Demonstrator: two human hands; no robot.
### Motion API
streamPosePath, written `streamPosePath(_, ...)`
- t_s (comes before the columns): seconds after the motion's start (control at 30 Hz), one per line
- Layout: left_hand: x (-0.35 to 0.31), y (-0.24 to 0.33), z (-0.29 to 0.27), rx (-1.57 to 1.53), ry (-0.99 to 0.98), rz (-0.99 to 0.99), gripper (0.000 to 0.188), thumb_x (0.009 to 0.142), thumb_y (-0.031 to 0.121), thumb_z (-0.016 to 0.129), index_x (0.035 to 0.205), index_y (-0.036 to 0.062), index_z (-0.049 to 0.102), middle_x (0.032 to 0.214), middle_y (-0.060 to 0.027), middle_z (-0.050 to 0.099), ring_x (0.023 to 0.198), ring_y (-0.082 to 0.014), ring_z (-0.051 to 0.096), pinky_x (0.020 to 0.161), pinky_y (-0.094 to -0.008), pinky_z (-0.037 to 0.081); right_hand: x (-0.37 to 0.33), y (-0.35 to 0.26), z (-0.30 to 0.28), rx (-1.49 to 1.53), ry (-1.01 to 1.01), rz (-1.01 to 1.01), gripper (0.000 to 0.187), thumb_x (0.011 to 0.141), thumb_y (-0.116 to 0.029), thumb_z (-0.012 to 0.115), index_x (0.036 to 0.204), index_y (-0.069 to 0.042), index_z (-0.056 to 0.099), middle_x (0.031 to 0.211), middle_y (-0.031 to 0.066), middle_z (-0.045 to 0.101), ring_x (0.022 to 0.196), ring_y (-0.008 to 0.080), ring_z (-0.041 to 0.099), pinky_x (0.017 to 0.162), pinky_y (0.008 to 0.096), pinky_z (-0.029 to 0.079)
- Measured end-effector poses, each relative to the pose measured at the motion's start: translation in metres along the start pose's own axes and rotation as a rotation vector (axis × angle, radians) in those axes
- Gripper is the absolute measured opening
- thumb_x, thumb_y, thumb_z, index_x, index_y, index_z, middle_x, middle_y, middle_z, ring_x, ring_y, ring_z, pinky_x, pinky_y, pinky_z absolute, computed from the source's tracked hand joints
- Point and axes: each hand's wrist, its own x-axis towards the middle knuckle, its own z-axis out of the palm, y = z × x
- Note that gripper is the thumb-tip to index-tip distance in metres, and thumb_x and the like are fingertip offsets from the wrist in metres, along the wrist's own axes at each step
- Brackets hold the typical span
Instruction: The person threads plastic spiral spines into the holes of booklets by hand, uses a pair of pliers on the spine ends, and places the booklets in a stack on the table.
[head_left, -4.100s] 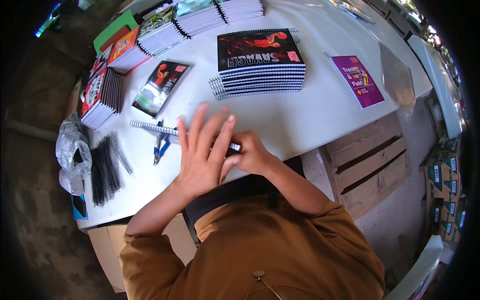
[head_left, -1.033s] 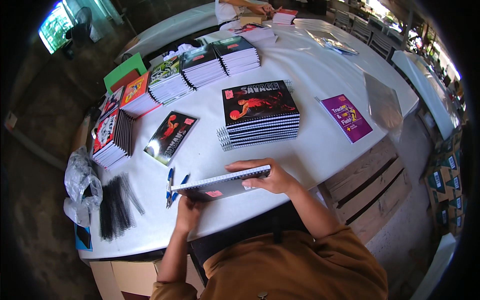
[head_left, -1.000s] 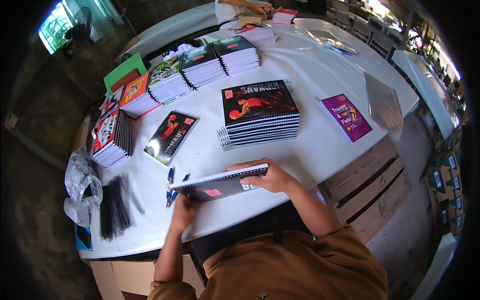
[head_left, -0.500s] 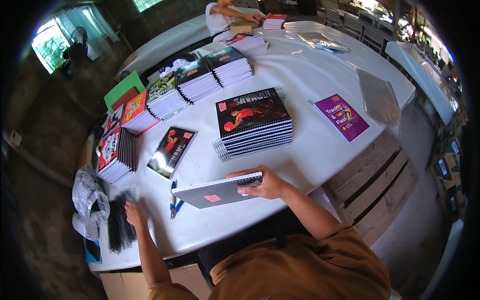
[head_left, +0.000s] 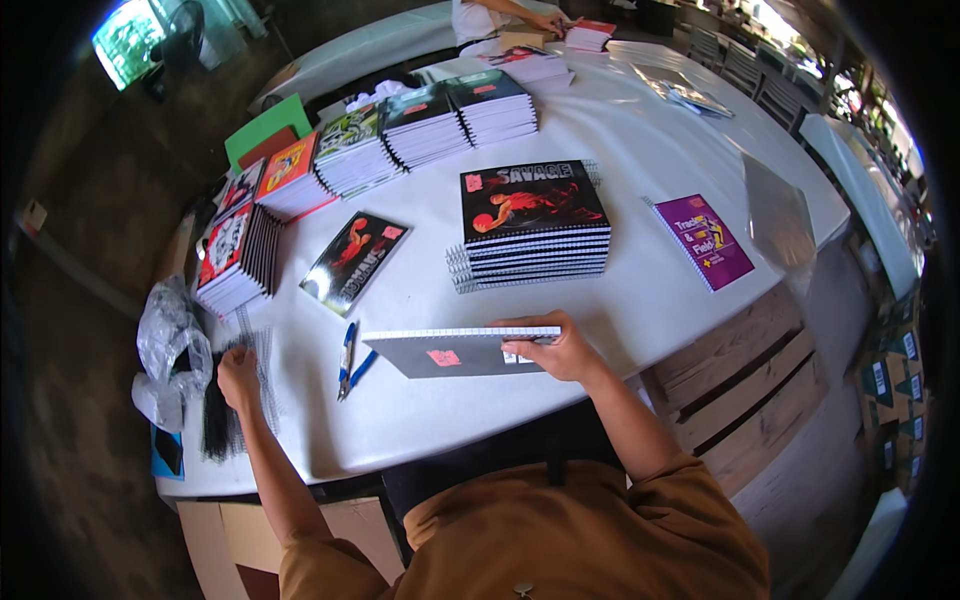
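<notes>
The person's two hands are staying well apart. The right hand is gripping the right end of a grey-covered notebook, thumb on the cover and fingers behind. The notebook is tilting up in front of the body, its long axis running left to right, its left end hanging unsupported. A row of fine holes or loops is showing along its upper edge, too small to tell which.

The left hand is resting over a pile of dark wire binding coils at the table's left side; whether its fingers are closing on a coil cannot be told. The coils are lying left of the notebook, lengthwise toward the person, the left hand being by far the nearer.

Between coils and notebook, blue-handled cutters are lying on the white table. A crumpled clear plastic bag is sitting beyond the coils. Farther back, a loose black-and-red notebook is lying at a slant, a tall stack of spiral notebooks is standing near the middle, and a purple spiral notebook is lying to its right.
</notes>
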Motion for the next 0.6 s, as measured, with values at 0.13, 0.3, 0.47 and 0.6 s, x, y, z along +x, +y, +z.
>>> streamPosePath(0.13, -0.001, 0.001, 0.003, 0.162, 0.017, 0.111, 0.029, 0.073, 0.027, 0.067, 0.096, 0.0095, 0.066, 0.090, -0.0101, 0.066, 0.085, -0.0277, 0.063, 0.073, -0.0376, 0.048, -0.002, 0.002, 0.001, 0.036, 0.070, 0.000, 0.026, 0.081, -0.004, 0.061, 0.107, -0.008, 0.064, 0.072, -0.0020, 0.061, 0.065, 0.0044, 0.049, 0.060, 0.0201, 0.041)
streamPosePath(0.3, 0.014, -0.014, -0.006, 0.158, 0.028, 0.083, 0.038, 0.072, 0.028, 0.068, 0.104, 0.0089, 0.063, 0.087, -0.0098, 0.066, 0.082, -0.0277, 0.063, 0.071, -0.0388, 0.048, 0.001, -0.007, 0.009, 0.029, 0.089, -0.017, 0.025, 0.080, -0.003, 0.062, 0.105, -0.005, 0.064, 0.083, 0.0005, 0.065, 0.073, 0.0061, 0.053, 0.067, 0.0213, 0.045)
streamPosePath(0.47, -0.026, 0.048, -0.002, -0.838, -0.399, 0.214, 0.039, 0.079, 0.006, 0.042, 0.115, -0.0023, 0.053, 0.076, -0.0019, 0.049, 0.064, -0.0098, 0.049, 0.058, -0.0224, 0.043, -0.003, -0.005, 0.001, -0.058, 0.169, -0.069, 0.027, 0.076, 0.000, 0.064, 0.103, -0.001, 0.064, 0.090, 0.0019, 0.065, 0.079, 0.0081, 0.056, 0.073, 0.0224, 0.045)
streamPosePath(0.6, -0.086, 0.094, -0.020, -0.814, -0.862, 0.445, 0.032, 0.084, 0.020, 0.037, 0.101, 0.0009, 0.056, 0.062, 0.0039, 0.035, 0.054, -0.0052, 0.033, 0.051, -0.0207, 0.029, -0.001, 0.007, 0.002, -0.010, 0.209, -0.010, 0.030, 0.076, 0.001, 0.066, 0.105, -0.002, 0.063, 0.088, 0.0021, 0.065, 0.074, 0.0061, 0.055, 0.067, 0.0192, 0.044)
